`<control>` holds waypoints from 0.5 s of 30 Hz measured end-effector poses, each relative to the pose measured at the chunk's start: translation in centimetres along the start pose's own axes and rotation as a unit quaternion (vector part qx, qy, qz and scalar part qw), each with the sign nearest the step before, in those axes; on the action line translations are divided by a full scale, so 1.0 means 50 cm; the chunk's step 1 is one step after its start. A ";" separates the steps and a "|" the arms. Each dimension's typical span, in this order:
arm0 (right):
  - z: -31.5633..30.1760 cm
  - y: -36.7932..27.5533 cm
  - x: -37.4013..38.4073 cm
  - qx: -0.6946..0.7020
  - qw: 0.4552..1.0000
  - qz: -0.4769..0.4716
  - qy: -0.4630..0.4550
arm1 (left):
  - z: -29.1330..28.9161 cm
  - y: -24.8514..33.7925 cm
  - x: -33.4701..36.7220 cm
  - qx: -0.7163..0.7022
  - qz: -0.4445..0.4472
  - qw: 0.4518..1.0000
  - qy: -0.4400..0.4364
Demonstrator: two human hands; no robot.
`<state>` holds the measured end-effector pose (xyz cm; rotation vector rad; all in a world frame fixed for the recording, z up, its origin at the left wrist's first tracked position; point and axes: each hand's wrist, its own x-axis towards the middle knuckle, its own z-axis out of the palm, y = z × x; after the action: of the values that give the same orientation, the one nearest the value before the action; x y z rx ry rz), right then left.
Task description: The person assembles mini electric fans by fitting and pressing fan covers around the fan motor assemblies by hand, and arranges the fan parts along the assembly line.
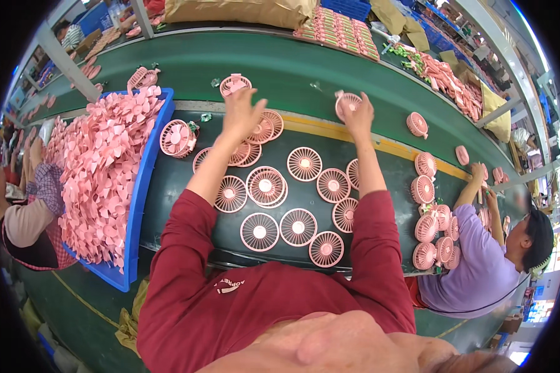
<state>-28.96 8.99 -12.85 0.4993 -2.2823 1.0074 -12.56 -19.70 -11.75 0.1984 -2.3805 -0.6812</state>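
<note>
On the green conveyor belt, my right hand [358,117] has its fingers and thumb around a round pink fan housing [343,104]. My left hand [242,113] is raised over the near side of the belt with fingers apart. Just beyond its fingertips is another pink fan housing [235,82]; whether they touch is hard to see. Below my forearms, several round pink fan grilles [297,227] lie on the dark green worktop, some overlapping. A few more grilles [259,129] are partly hidden under my left wrist. An assembled-looking pink fan head [177,138] with a small green part lies left of them.
A blue tray [144,186] heaped with pink fan blades [102,168] stands at left. Stacked fan heads [425,227] sit at right beside a co-worker in purple [479,255]. One fan head [417,124] lies on the belt [280,68]. Pink parts [339,31] fill the far side.
</note>
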 end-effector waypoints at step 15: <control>0.089 -0.304 -0.169 0.076 0.896 -0.300 -0.318 | -0.003 -0.184 0.098 0.103 -0.218 0.970 -0.020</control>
<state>-15.90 -3.34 -12.56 1.6871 -2.3098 0.7622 -16.55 -29.10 -13.74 0.8226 -2.4665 -0.6330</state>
